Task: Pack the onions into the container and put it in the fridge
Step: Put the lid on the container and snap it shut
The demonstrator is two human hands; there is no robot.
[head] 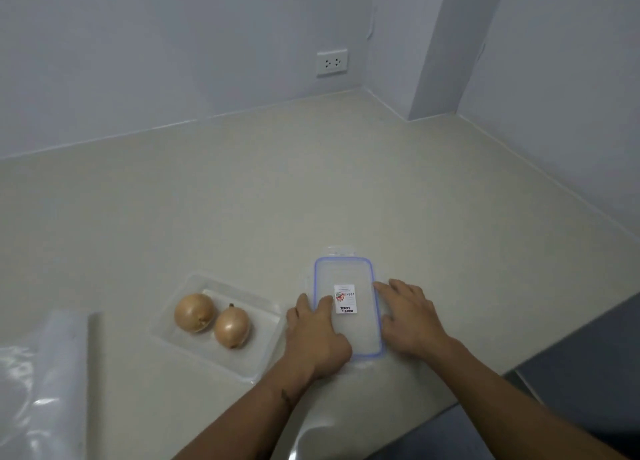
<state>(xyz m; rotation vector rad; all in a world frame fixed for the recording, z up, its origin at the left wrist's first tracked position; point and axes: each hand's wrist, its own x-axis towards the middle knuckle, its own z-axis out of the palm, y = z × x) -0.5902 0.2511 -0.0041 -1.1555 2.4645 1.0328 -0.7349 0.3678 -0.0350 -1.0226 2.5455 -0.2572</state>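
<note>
Two brown onions, one (193,312) on the left and one (232,326) on the right, lie side by side in a clear rectangular container (256,307) on the beige counter. To its right lies the clear lid (346,276) with a blue seal rim and a white label. My left hand (317,335) rests on the lid's left edge, fingers over the rim. At the lid's right edge is my right hand (408,315), fingers spread and touching the rim. Neither hand has lifted the lid off the counter.
Crumpled clear plastic wrap (38,383) lies at the near left. The beige counter (277,189) runs back to a wall corner with a white socket (331,62). The counter's front edge (512,369) cuts diagonally at the right, with dark floor beyond.
</note>
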